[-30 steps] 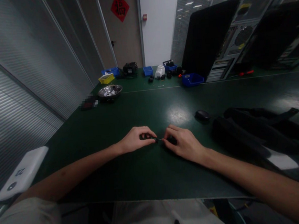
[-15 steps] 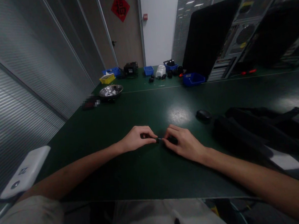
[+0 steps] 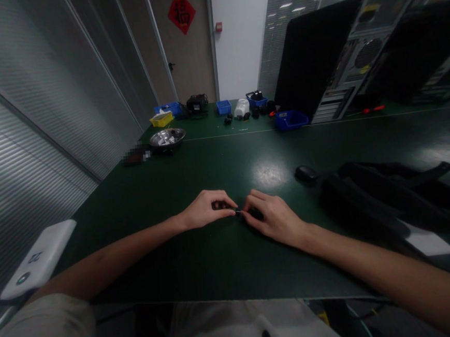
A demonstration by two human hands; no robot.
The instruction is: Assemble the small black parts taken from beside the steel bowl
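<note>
Over the dark green table, my left hand (image 3: pixel 205 209) is closed in a pinch, thumb against fingertips, at a small dark piece (image 3: pixel 238 212). From the right, my right hand (image 3: pixel 276 217) also pinches, its thumb and forefinger at a thin light-coloured piece that reaches the dark one. The fingertips of both hands are very close together. Most of these pieces is covered by my fingers, and they are too small to name. Dark shadow fills the hollow under each palm.
A black computer mouse (image 3: pixel 306 173) and a black bag (image 3: pixel 391 197) lie to the right. Farther back are a metal bowl (image 3: pixel 168 137), a yellow tray (image 3: pixel 162 120), blue bins (image 3: pixel 291 120) and a large computer case (image 3: pixel 317 52). A white device (image 3: pixel 39 260) stands at the left edge.
My right hand has moved slightly left, so its fingertips are closer to my left hand's and less of the thin piece shows. My left hand has hardly moved.
</note>
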